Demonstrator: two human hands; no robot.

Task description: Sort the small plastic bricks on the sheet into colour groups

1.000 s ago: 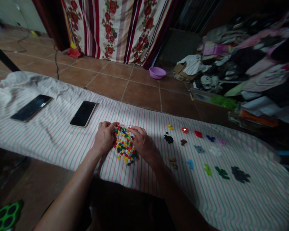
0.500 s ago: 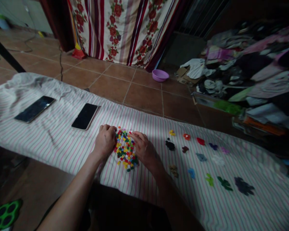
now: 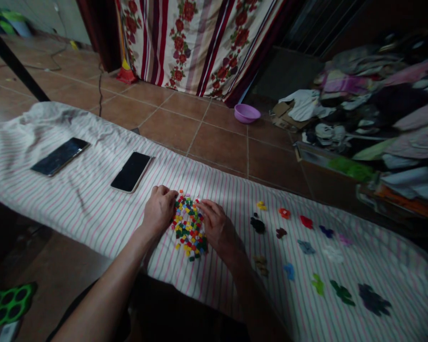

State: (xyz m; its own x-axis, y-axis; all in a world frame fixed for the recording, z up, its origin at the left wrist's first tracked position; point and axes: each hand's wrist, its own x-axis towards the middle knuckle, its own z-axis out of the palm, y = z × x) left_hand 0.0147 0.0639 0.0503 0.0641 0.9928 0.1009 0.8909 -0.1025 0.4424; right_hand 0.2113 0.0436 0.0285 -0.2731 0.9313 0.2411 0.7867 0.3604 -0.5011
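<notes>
A heap of small multicoloured square pieces (image 3: 188,232) lies on the striped cloth between my hands. My left hand (image 3: 160,207) rests against its left edge with the fingers curled; whatever may be in them is hidden. On the opposite side, my right hand (image 3: 218,229) touches the heap, fingers stretched forward with the tips at its upper right. Small single-colour groups are laid out to the right, among them a black group (image 3: 257,225), a red group (image 3: 306,222), a light green group (image 3: 317,284) and a dark grey group (image 3: 374,299).
Two phones, a darker one (image 3: 60,156) and a pale-edged one (image 3: 131,172), lie left on the striped cloth (image 3: 103,223). Beyond the cloth's far edge, a purple basin (image 3: 247,114) stands on the tiled floor. Piled clothes (image 3: 360,90) fill the right background.
The view has shifted slightly, so everything sits a little further right. Both hands stay at the sides of the heap, with hardly any visible movement against it.
</notes>
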